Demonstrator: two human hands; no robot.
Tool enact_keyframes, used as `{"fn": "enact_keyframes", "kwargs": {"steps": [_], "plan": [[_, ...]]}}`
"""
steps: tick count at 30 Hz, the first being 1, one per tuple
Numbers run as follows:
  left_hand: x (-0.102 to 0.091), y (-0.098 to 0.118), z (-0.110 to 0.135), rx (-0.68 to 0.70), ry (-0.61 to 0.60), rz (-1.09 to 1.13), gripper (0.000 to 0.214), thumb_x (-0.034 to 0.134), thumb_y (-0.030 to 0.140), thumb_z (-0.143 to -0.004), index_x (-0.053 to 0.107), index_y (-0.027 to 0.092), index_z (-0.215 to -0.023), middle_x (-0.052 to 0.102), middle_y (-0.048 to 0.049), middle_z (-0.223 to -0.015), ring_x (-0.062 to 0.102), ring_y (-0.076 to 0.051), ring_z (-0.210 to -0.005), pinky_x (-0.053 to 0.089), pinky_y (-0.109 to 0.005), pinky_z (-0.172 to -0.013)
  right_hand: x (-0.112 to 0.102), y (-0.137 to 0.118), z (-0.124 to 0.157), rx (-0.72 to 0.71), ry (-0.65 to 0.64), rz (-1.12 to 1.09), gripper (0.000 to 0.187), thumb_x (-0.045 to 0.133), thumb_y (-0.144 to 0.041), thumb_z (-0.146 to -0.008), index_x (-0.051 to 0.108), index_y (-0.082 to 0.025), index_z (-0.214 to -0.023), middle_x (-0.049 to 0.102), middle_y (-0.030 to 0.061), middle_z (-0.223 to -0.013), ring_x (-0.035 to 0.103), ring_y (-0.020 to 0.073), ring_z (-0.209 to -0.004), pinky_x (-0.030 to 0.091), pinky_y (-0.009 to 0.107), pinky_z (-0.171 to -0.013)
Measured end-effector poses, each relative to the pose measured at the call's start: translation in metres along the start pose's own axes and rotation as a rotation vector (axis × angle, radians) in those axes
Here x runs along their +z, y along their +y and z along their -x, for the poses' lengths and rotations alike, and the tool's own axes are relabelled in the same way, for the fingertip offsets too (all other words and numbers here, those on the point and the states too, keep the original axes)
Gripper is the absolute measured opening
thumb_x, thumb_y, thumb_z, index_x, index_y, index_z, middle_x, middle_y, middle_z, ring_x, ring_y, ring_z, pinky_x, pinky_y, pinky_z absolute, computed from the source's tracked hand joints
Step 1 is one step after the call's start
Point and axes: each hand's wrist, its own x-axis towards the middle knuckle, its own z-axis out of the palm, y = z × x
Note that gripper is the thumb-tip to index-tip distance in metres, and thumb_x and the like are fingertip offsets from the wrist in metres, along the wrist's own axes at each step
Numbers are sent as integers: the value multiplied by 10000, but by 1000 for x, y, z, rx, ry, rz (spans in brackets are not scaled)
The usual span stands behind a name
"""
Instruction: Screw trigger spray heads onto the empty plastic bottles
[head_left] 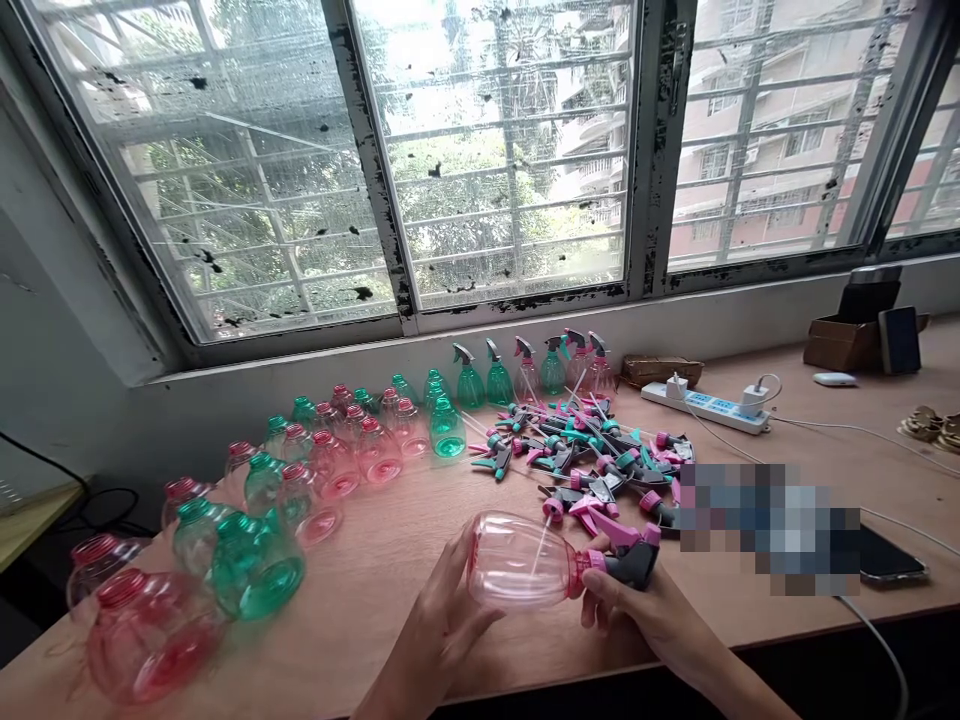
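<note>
A clear pink spray bottle is held on its side above the front of the table, its base to the left. My left hand cups the base end, with its fingers partly hidden behind the bottle. At the neck, my right hand pinches the pink collar of the black-and-pink trigger sprayer. The sprayer sits on the bottle's mouth, and its pale tube shows inside. Just beyond lies a heap of loose trigger sprayers, pink, teal and black.
Rows of headless pink and green bottles stand at left. Several bottles with sprayers line the wall under the window. A power strip with cables, a phone and a cardboard box are on the right.
</note>
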Motion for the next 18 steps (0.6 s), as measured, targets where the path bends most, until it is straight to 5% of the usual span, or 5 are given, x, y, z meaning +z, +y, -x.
{"fn": "enact_keyframes", "kwargs": {"steps": [10, 18], "plan": [[-5, 1, 3, -55, 60, 14, 669, 617, 547, -944, 395, 362, -1547, 519, -64, -1586, 494, -328, -1448, 424, -479, -1200, 8, -13, 5, 2, 3, -11, 391, 817, -560, -769, 801, -170, -770, 727, 41, -623, 617, 160, -546, 508, 272, -533], [-2, -3, -3, 114, 116, -31, 558, 606, 396, -996, 422, 416, -1523, 518, -12, -1588, 503, -277, -1445, 436, -436, -1200, 6, -6, 2, -12, 51, -42, 393, 826, -546, -762, 800, -156, -804, 761, 73, -698, 646, 181, -568, 510, 278, -509]]}}
